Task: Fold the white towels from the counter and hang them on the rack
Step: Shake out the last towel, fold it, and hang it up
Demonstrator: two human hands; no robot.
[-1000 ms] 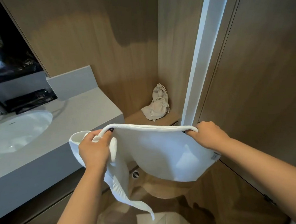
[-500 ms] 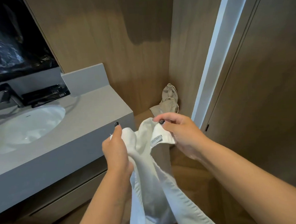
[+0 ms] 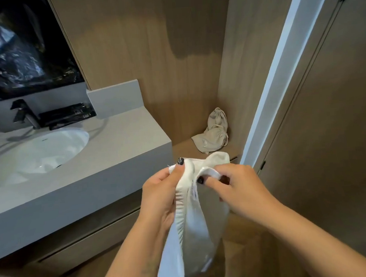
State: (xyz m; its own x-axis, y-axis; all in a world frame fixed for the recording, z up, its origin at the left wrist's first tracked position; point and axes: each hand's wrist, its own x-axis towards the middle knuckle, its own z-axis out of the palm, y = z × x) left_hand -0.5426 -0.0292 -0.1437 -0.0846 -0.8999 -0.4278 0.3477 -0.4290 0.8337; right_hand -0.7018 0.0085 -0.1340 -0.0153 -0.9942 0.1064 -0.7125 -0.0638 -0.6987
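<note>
Both hands hold one white towel (image 3: 194, 229) in the air, just in front of the desk (image 3: 107, 170) and beside its right end. The left hand (image 3: 160, 195) grips the bunched top edge, thumb pressed over the cloth. The right hand (image 3: 234, 188) pinches a second part of the same edge between thumb and fingers, close against the left. The rest of the towel hangs down in loose folds between the forearms.

This looks like the folding step: two corners have been brought together, so the towel is likely halved. The next move probably calls for evening the edges and smoothing the hanging part, then carrying it to the rack.

No rack is in view, and no other towels show on the desk. The towel's lower end is cut off by the frame. How neatly the layers line up is hard to tell, since the cloth is bunched at the grip.
</note>
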